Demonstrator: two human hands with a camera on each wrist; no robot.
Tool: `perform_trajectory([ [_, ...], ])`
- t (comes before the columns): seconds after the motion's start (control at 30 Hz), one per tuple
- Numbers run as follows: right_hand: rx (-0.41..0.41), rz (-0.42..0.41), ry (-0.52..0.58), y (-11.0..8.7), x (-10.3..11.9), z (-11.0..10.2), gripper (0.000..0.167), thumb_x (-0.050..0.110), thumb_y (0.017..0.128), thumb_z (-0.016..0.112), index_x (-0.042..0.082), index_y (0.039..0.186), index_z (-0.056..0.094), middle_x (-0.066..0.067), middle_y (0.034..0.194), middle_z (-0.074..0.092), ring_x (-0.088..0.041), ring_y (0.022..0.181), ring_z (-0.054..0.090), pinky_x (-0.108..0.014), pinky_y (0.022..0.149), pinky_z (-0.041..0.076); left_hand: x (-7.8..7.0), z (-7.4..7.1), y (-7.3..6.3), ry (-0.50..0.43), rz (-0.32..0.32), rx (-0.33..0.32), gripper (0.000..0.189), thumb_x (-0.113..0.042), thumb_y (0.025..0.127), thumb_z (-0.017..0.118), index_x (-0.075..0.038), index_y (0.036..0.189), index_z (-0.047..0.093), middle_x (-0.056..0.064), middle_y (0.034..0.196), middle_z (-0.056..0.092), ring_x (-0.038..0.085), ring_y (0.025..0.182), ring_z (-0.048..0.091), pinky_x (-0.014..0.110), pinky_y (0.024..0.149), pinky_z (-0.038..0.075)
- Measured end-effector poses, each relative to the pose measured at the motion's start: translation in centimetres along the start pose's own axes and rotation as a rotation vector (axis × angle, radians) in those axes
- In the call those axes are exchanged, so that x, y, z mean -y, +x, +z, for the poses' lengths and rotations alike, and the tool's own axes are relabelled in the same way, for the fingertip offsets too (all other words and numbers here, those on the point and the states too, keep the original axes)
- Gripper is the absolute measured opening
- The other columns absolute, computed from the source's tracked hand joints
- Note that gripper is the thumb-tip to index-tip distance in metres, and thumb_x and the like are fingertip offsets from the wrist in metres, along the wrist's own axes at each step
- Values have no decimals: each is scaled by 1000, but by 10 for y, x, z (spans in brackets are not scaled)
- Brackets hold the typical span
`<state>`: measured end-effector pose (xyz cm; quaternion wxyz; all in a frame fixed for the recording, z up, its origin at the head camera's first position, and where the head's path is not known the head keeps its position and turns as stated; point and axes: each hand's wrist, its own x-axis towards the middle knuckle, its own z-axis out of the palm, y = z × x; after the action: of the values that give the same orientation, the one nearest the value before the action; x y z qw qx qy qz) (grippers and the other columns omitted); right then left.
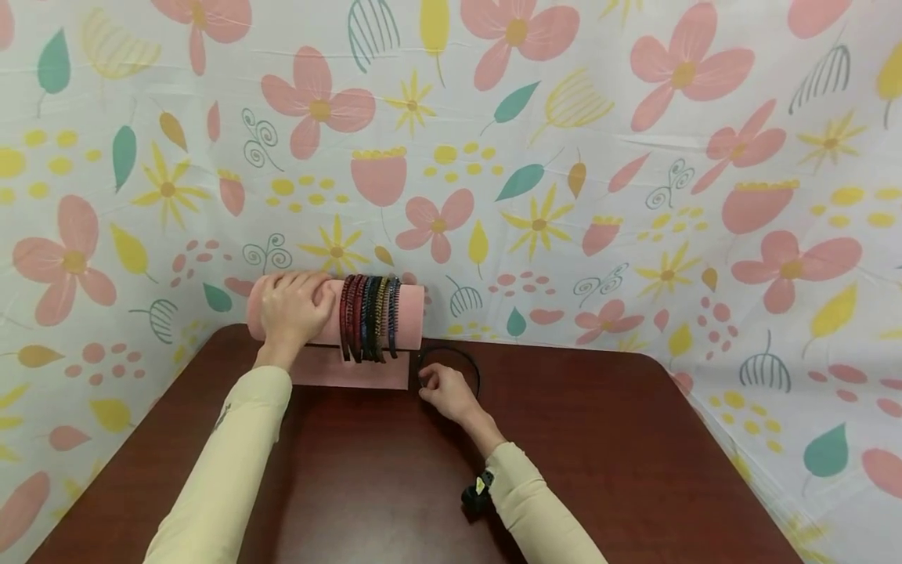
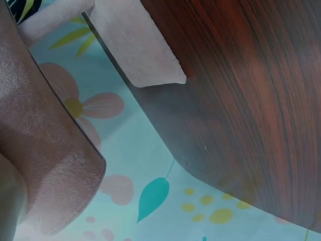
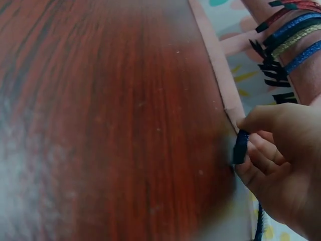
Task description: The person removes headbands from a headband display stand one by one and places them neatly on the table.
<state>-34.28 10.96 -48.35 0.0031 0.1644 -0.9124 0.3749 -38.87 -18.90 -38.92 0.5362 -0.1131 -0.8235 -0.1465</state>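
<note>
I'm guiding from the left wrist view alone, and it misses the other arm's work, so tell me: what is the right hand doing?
Observer: The right hand pinches one end of a thin, dark, curved headband.

Operator: Where is that, relative to the flat pink fabric-covered base?

Observer: In the head view, it is beside the base's right end.

Operator: And what is on the pink fabric-covered cylinder?

Observer: A row of slim toothed bands, in red, blue, black and gold tones, hangs over it toward its right end.
</note>
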Motion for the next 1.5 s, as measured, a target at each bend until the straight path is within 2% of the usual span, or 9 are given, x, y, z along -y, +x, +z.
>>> perform_trajectory([
  [0.23, 37, 39, -17, -2, -3, 6, 28, 11, 92, 66, 4, 119, 66, -4, 86, 63, -14, 70, 57, -28, 61, 47, -2, 1, -3, 0, 9, -3, 39, -36, 90, 46, -14, 99, 78, 5, 102, 77, 29, 96, 70, 51, 94, 48],
  [0.43, 61, 46, -19, -1, 2, 6, 35, 15, 90, 70, 3, 122, 65, -5, 91, 68, -14, 76, 63, -31, 66, 54, 0, 1, -1, 7, 4, -15, 40, -37, 90, 46, -14, 99, 78, 4, 102, 77, 28, 97, 70, 50, 95, 48],
  [0.63, -16, 29, -9, -5, 8, -3, 31, 22, 92, 69, 7, 119, 66, -3, 91, 68, -14, 76, 62, -32, 67, 53, -2, 0, 0, -2, -4, -21, 39, -36, 90, 48, -14, 98, 78, 6, 101, 77, 29, 96, 70, 50, 94, 47],
  [0.9, -188, -50, 21, -9, 23, -21, 22, 23, 95, 66, 12, 115, 67, -1, 90, 69, -12, 75, 62, -28, 64, 52, -1, 0, 0, -5, 3, -22, 37, -35, 90, 48, -14, 98, 78, 6, 100, 77, 30, 97, 70, 51, 94, 47],
  [1.0, -259, -84, 45, -9, 28, -27, 23, 21, 94, 67, 13, 115, 67, -2, 89, 69, -14, 76, 62, -30, 66, 52, -1, 0, 0, -5, 2, -18, 38, -36, 90, 48, -14, 98, 78, 6, 101, 77, 30, 97, 70, 51, 95, 47],
  [1.13, -338, -142, 76, -10, 36, -33, 25, 19, 93, 68, 12, 116, 68, -2, 90, 68, -15, 81, 65, -37, 75, 56, -1, 1, -1, 4, 6, -16, 38, -35, 90, 47, -14, 100, 78, 6, 102, 77, 30, 98, 70, 51, 95, 47],
  [1.23, -377, -199, 84, -10, 44, -37, 26, 18, 93, 68, 11, 118, 66, -1, 93, 68, -15, 81, 66, -38, 76, 57, -1, 1, -1, 4, 8, -23, 38, -34, 90, 47, -14, 99, 78, 6, 102, 77, 29, 97, 70, 51, 94, 48],
  [1.37, -416, -291, 73, -9, 59, -44, 29, 19, 92, 69, 12, 120, 65, -4, 98, 65, -16, 83, 64, -31, 72, 57, -1, 2, -1, 0, 7, -36, 38, -34, 90, 48, -14, 98, 78, 5, 101, 77, 29, 96, 70, 50, 93, 48],
  [1.5, -437, -398, 21, -7, 73, -51, 32, 20, 92, 70, 12, 122, 65, -7, 105, 63, -20, 95, 60, -30, 74, 55, 0, 3, -1, 3, 7, -43, 38, -34, 90, 48, -14, 98, 78, 5, 100, 77, 29, 95, 70, 50, 93, 48],
])
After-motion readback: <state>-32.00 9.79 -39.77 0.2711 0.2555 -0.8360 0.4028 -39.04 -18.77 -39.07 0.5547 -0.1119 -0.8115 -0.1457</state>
